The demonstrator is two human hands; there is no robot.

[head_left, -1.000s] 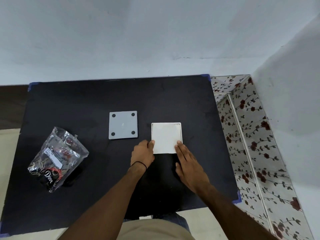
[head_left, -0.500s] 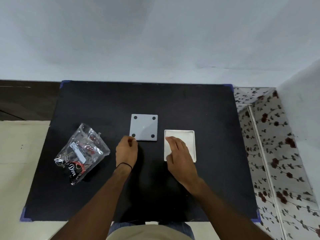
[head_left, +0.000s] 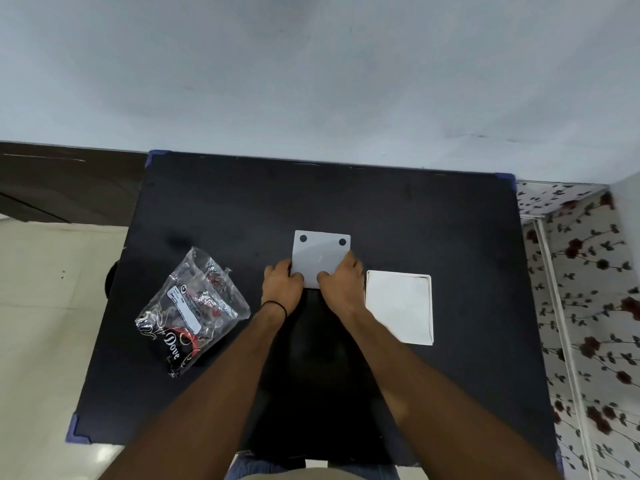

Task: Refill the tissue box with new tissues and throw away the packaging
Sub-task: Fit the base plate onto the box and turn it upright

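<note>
Here, nearest the camera, two bare forearms reach forward over a black tabletop (head_left: 433, 237) with blue protectors on its corners. A thin black band sits on the left wrist.

The left hand (head_left: 282, 284) and right hand (head_left: 341, 280) both hold the near edge of a grey square panel (head_left: 320, 258), the left at its near-left corner, the right at its near-right corner. Fingers of both hands are curled and closed on the panel. Two dark round pads show at its far corners; the near corners are covered by the hands. Whether the panel lies flat or is slightly raised cannot be told from this angle.

Just right of the right hand lies a white square tray (head_left: 400, 306), flat on the table, with what looks like white tissue inside; the texture is too faint to be sure.

Left of the left hand, apart from it, rests a crinkled clear plastic wrapper (head_left: 188, 311), black and red print at its lower end. "Dove" is readable in white script. A white sticker with fine print crosses it; the text is too small to read.

Beyond the table stands a plain pale wall. Cream floor tiles show at left, floral-patterned sheeting at right.
</note>
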